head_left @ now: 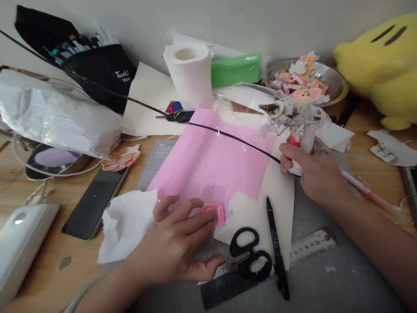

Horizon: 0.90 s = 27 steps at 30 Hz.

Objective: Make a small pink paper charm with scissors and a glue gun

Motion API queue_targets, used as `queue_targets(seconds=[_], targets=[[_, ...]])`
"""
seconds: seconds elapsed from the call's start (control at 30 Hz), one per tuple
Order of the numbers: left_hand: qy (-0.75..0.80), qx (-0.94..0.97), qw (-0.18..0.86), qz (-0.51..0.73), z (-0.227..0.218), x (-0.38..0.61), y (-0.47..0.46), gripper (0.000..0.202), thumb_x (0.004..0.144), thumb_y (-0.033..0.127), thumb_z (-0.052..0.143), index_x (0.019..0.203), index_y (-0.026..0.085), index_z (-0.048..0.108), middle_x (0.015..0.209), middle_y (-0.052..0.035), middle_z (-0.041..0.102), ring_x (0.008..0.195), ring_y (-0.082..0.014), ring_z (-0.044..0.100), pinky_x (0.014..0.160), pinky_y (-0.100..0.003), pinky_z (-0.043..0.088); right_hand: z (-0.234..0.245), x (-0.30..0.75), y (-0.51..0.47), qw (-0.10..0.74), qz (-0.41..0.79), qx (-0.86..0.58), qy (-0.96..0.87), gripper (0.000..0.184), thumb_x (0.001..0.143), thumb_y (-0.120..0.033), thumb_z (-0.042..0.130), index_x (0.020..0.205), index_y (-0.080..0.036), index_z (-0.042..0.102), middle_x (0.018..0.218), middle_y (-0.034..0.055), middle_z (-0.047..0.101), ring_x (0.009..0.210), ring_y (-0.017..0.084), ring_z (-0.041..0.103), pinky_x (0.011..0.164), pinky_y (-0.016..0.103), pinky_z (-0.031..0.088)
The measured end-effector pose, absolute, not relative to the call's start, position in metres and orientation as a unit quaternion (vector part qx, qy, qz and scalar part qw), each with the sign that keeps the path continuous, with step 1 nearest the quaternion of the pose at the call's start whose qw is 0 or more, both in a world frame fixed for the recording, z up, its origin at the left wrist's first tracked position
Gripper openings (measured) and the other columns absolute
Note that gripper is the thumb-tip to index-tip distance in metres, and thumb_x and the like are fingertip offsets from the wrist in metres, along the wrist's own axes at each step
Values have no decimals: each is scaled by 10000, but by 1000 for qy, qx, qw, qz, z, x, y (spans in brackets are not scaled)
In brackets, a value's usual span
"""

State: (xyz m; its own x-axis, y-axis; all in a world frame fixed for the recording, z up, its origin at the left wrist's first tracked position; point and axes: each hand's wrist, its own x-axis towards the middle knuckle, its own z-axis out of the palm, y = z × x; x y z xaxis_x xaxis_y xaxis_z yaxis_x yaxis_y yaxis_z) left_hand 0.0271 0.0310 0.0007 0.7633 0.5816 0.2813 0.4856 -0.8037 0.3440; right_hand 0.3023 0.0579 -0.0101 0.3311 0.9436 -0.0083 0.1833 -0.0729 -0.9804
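My right hand (314, 171) is wrapped around a white hot glue gun (307, 138) with a red trigger. Its black cord (228, 135) runs leftward across a pink paper sheet (224, 156). Glue-smeared scraps around the gun's front hide its nozzle. My left hand (185, 237) lies with fingers stretched out and thumb apart. One of its fingertips rests on a small pink square piece (220, 214) at the sheet's near edge. Close to the left thumb are black-handled scissors (250, 252), with a black pen (276, 248) to their right. Crumpled white paper (125, 226) sits left of that hand.
A toilet roll (190, 78) and a steel bowl of paper scraps (337, 82) stand at the back. A phone (96, 202), a plastic-wrapped white bundle (55, 113) and a black pen case (97, 74) occupy the left. A steel ruler (312, 247) lies on the grey mat.
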Motion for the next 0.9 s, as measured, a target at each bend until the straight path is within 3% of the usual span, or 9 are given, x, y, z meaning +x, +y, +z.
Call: queue_targets(seconds=[0.63, 0.9], targets=[[324, 923, 157, 139, 10, 32, 27, 264, 777, 412, 601, 1005, 287, 649, 942, 60, 732, 878, -198, 636, 901, -371, 212, -13, 302, 59, 511, 364, -637, -448, 310, 704, -400, 698, 554, -257, 467, 462, -45, 462, 464, 150, 428, 507, 322, 343], [311, 920, 169, 170, 17, 32, 35, 194, 822, 204, 510, 909, 277, 668, 883, 51, 737, 782, -171, 628, 852, -392, 251, -6, 298, 56, 497, 353, -652, -450, 333, 708, -385, 687, 529, -252, 440, 463, -36, 465, 485, 160, 435, 526, 327, 339]])
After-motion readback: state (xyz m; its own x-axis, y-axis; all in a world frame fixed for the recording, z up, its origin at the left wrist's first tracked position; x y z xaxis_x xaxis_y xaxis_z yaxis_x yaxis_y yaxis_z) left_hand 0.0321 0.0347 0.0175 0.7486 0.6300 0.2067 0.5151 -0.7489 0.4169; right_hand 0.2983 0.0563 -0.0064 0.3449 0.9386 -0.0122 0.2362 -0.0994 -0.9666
